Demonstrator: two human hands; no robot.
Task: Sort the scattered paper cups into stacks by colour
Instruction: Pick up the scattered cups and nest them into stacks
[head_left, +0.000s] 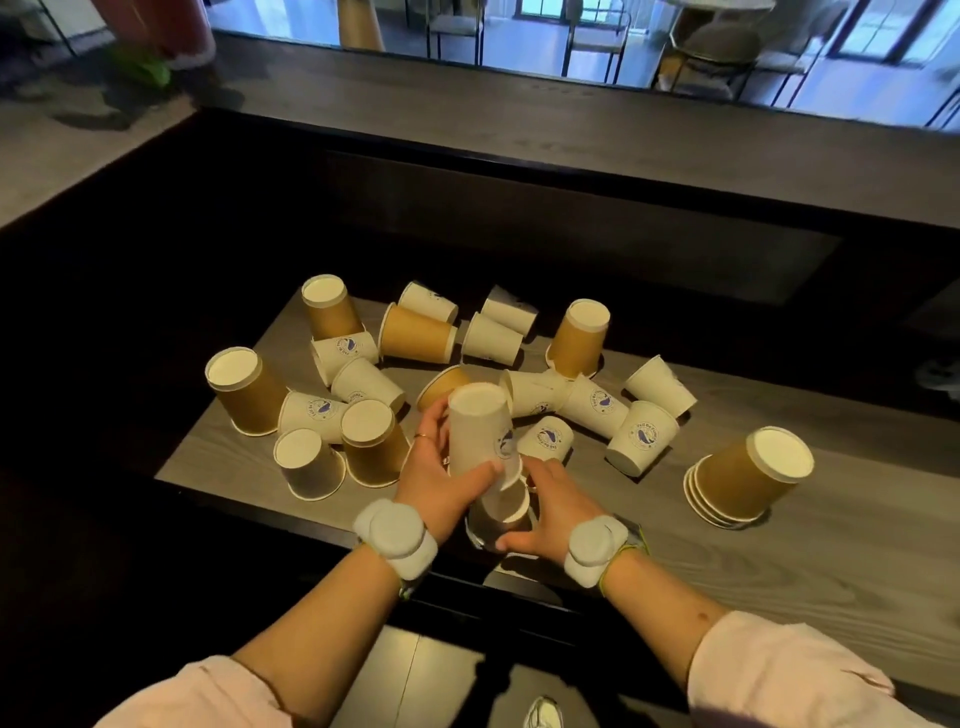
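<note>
Hands clasp a white stack (485, 457): left hand (434, 480) high, right hand (553, 512) at its base; brown stack (743, 475) farther right.

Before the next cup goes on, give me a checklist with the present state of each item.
1. Left hand grips the white cup stack: ok.
2. Right hand steadies the stack's lower end: ok.
3. Stack holds only white cups: ok as far as visible; the bottom is hidden by hands.
4. Brown cup stack sits apart at the right: ok.
5. Loose white cup lies close beyond the hands, within easy reach: ok.
6. Sorting finished: not ok; white and brown cups remain mixed on the table.
</note>
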